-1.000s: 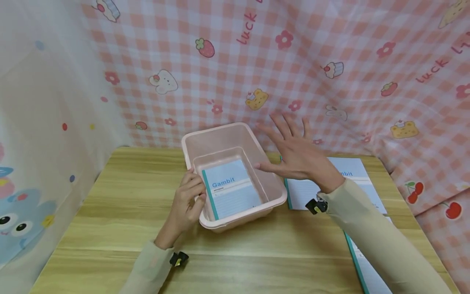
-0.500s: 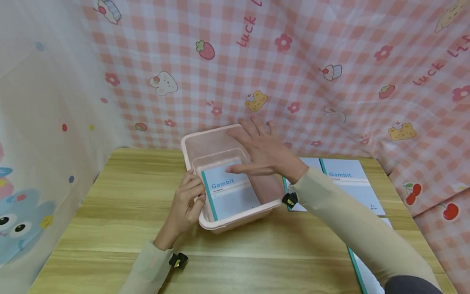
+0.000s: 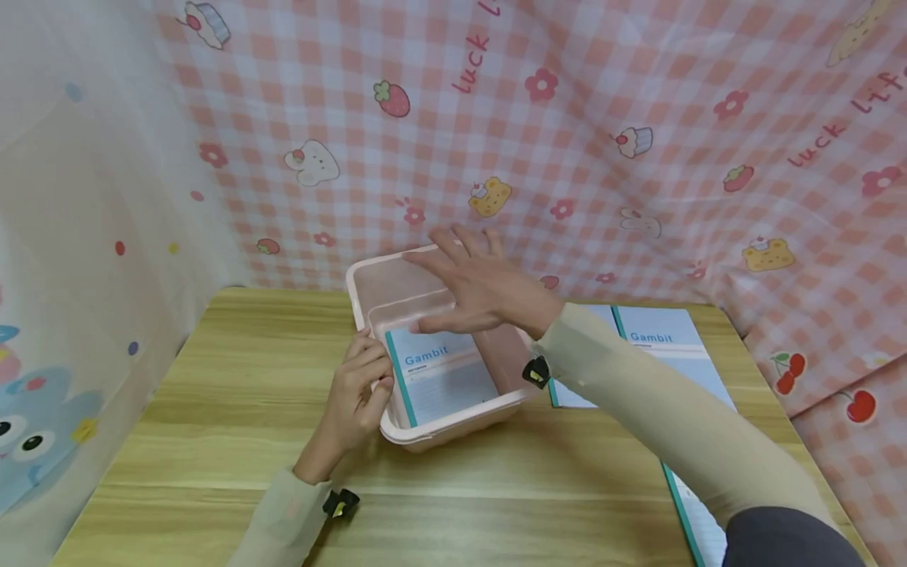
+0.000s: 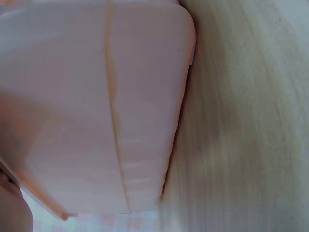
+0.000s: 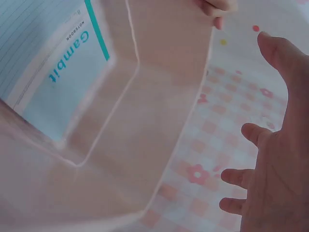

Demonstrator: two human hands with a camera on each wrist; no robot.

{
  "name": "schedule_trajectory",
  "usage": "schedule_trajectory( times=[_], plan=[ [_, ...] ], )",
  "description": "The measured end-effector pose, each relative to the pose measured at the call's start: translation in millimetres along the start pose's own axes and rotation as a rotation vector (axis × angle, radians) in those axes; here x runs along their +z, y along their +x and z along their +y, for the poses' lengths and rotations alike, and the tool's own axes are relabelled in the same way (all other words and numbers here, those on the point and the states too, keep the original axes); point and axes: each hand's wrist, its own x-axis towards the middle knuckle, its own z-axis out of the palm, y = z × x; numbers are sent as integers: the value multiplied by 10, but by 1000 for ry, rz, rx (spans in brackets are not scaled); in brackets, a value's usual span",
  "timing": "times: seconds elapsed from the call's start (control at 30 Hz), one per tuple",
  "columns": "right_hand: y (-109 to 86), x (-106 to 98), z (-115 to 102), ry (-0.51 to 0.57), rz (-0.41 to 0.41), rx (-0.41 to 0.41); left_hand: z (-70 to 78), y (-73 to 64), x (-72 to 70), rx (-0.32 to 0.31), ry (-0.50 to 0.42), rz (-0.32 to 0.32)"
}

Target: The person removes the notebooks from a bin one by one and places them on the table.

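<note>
A pale pink plastic bin (image 3: 460, 417) stands on the table, with a light blue Gambit notebook (image 3: 446, 386) lying flat at its bottom. My left hand (image 3: 357, 390) grips the bin's left rim, fingers curled over the edge. Over the bin's far part hovers my right hand (image 3: 478, 287), fingers spread and holding nothing. In the right wrist view the same spread right hand (image 5: 273, 140) appears apart from the bin wall (image 5: 130, 121). The left wrist view mostly shows the bin's outer side (image 4: 111, 111).
Right of the bin, two more notebooks lie side by side, a right one (image 3: 655, 350) and a left one (image 3: 570, 396) partly behind my right arm. Another notebook (image 3: 697, 508) lies nearer the front. A checkered cloth (image 3: 425, 157) hangs behind the wooden table (image 3: 234, 409).
My right hand has moved left, from beside the bin's right rim to above the bin, its fingers still spread. The left hand has kept its grip on the rim.
</note>
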Motion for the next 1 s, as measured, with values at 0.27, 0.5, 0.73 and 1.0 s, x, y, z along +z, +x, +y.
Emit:
schedule_trajectory(
  times=[0.27,0.5,0.73,1.0],
  plan=[
    [246,206,-119,12,-128,-13,2,7,7,-2,-10,3],
    [437,459,-200,-83,-214,-3,-3,7,5,3,-7,7],
    [669,721,-325,-142,-316,24,-15,6,-21,24,-19,30],
    [689,950,-400,-145,-343,70,-12,-2,-9,25,-18,18]
  ],
)
